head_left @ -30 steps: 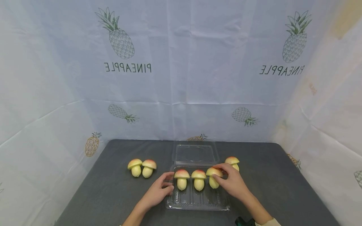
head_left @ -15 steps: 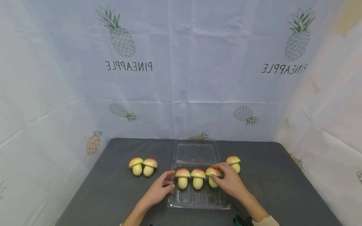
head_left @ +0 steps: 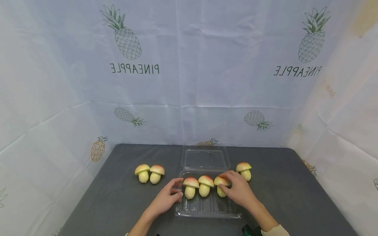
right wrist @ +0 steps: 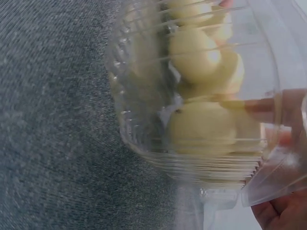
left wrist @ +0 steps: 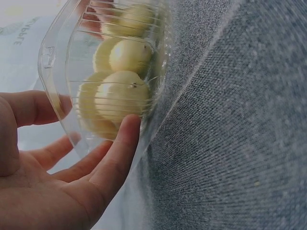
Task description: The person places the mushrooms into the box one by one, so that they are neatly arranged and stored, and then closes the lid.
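A clear plastic clamshell box [head_left: 208, 214] lies open on the dark table. Inside, in a row, are three pale yellow mushrooms with red-tinged caps: the left mushroom [head_left: 190, 188], the middle mushroom [head_left: 205, 186] and the right mushroom [head_left: 221, 191]. The left and middle ones lean slightly, caps to the right and left-tilted stems. My right hand [head_left: 240, 190] pinches the right mushroom between thumb and fingers. With relaxed fingers, my left hand [head_left: 165, 198] touches the box's left wall. The left wrist view shows some fingertips [left wrist: 64, 103] through the plastic. The right wrist view is partly blurred.
Two more mushrooms [head_left: 149, 173] lie on the table left of the box, and one mushroom [head_left: 244, 171] lies right of it. The box's lid [head_left: 205, 159] is folded back toward the pineapple-print curtain [head_left: 189, 65]. A dark object [head_left: 251, 230] is near my right wrist.
My right hand has shifted slightly left with the right mushroom. The left and middle mushrooms have tilted, and the middle one has moved a little left. My left hand stays at the box's wall.
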